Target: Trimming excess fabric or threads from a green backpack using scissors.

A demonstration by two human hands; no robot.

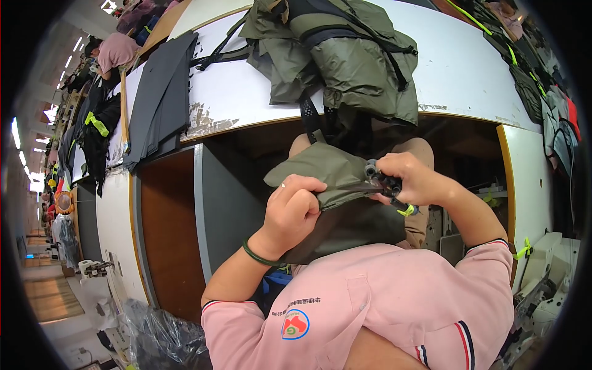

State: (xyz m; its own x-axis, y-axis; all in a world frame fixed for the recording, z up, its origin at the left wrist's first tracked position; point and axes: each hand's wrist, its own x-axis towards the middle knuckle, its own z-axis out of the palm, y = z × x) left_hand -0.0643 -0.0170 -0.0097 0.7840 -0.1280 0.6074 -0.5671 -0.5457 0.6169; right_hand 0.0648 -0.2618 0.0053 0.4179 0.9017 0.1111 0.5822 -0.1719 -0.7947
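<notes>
My left hand is closed on the edge of an olive green fabric piece, pinching it between thumb and fingers. My right hand grips dark-handled scissors with a yellow-green strip tied to them. Their blades point left, along the fabric edge close to my left fingertips. Whether the blades are parted is hard to make out. The fabric lies over my lap. Just beyond it, an olive green bag-like piece with black straps rests on the white table and hangs over its front edge.
Dark grey flat sheets hang over the table edge at the left. Below the white table is an open shelf with a grey divider. Clear plastic wrapping lies at lower left. Another person sits at far upper left.
</notes>
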